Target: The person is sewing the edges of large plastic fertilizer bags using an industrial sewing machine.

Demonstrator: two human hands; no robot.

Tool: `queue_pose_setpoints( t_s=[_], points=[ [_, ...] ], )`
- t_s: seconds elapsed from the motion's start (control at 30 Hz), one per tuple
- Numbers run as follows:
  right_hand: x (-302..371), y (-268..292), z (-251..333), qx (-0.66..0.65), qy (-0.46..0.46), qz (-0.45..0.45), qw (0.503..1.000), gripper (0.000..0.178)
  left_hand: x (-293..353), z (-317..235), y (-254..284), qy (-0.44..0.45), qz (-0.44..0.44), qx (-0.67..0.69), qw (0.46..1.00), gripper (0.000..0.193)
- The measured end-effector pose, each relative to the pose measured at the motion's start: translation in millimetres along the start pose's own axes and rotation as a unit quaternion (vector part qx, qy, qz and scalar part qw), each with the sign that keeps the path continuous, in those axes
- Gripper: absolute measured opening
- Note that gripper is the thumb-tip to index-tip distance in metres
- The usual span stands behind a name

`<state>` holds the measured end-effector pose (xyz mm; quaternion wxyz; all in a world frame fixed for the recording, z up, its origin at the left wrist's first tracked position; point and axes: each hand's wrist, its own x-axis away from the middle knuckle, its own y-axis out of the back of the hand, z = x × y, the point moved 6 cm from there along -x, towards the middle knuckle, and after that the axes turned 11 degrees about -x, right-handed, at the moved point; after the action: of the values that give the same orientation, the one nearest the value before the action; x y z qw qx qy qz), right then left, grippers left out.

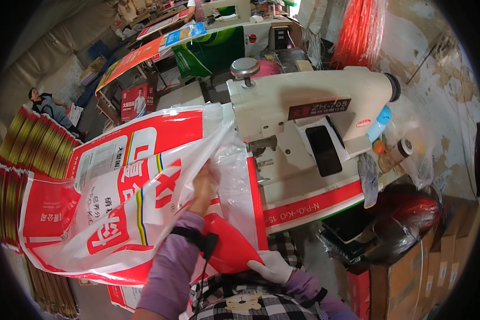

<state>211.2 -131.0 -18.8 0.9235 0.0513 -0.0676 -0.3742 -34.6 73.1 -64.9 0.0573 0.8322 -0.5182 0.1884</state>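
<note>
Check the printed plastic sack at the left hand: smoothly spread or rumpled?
Rumpled: the printed plastic sack bends in loose, uneven folds, and a raised flap partly covers the left hand.

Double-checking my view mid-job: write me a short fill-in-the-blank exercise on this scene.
1. On the right hand, the glove is ____.
2. The printed bags lie to the ____ of the sewing machine.
3. The strands hanging at the upper right are ____.
4. Both sleeves are ____.

Missing words: white; left; red; purple.
</note>
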Motion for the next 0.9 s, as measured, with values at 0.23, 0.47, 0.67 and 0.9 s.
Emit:
queue_pose_setpoints(
  t_s=[0.23,0.47,0.67,0.9],
  points=[
    [6,6,41,-0.047,0.096,-0.05,0.993,0.033,72,-69,-64,-0.495,0.214,-0.495,0.681,0.048],
    [-5,-5,60,0.096,0.131,-0.017,0.987,0.039,63,-30,-72,-0.355,0.102,-0.688,0.625,0.059],
    [1,-2,49,0.204,0.1,0.025,0.973,0.044,119,-4,-89,-0.371,0.083,-0.689,0.617,0.059],
    [12,16,-21,-0.116,-0.024,-0.056,0.991,0.03,322,-81,-21,-0.419,0.433,-0.526,0.6,0.047]
  ],
)
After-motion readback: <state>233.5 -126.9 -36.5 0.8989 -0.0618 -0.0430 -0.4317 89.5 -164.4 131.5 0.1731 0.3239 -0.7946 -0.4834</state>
